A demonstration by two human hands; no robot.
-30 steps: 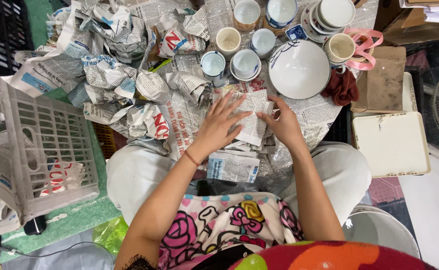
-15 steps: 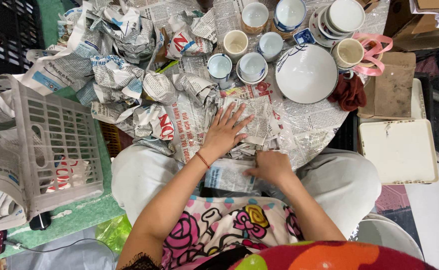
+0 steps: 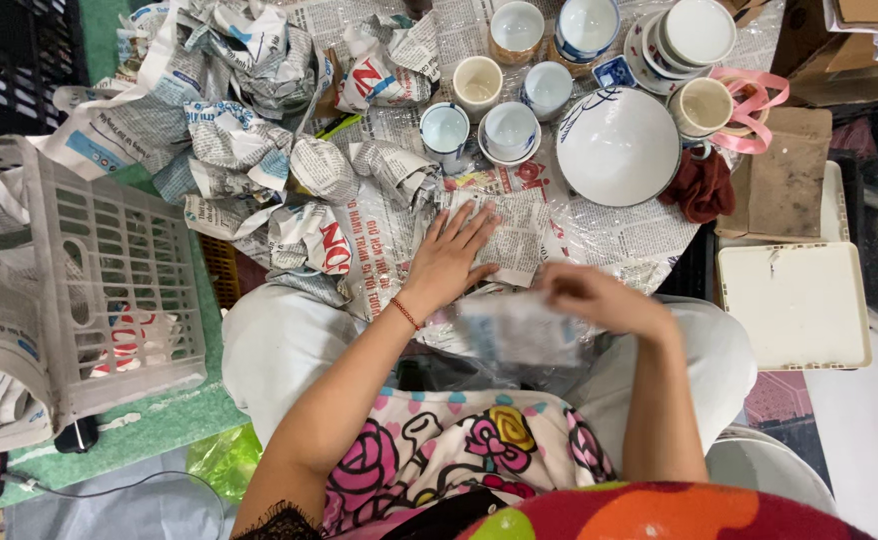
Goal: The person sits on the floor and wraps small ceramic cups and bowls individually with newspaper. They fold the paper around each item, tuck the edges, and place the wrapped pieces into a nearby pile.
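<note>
My left hand (image 3: pixel 451 258) lies flat, fingers spread, on a flattened sheet of newspaper (image 3: pixel 519 232) in front of my knees. My right hand (image 3: pixel 599 297) is blurred over my lap and grips a crumpled piece of newspaper (image 3: pixel 519 328) that hangs toward my left. Just beyond the sheet stand a large white bowl (image 3: pixel 617 146) and several small cups (image 3: pixel 509 128), one on a saucer.
Crumpled newspaper bundles (image 3: pixel 259 90) are heaped at the upper left. A grey plastic basket (image 3: pixel 99 290) lies on its side at the left. More cups and stacked bowls (image 3: pixel 694 35) stand at the top, with a pink ribbon (image 3: pixel 754 110), a dark red cloth (image 3: pixel 701 187) and a white tray (image 3: pixel 794 303) to the right.
My right hand has drawn back from the spread sheet toward my lap, taking a piece of newspaper with it. My left hand has stayed pressed on the sheet.
</note>
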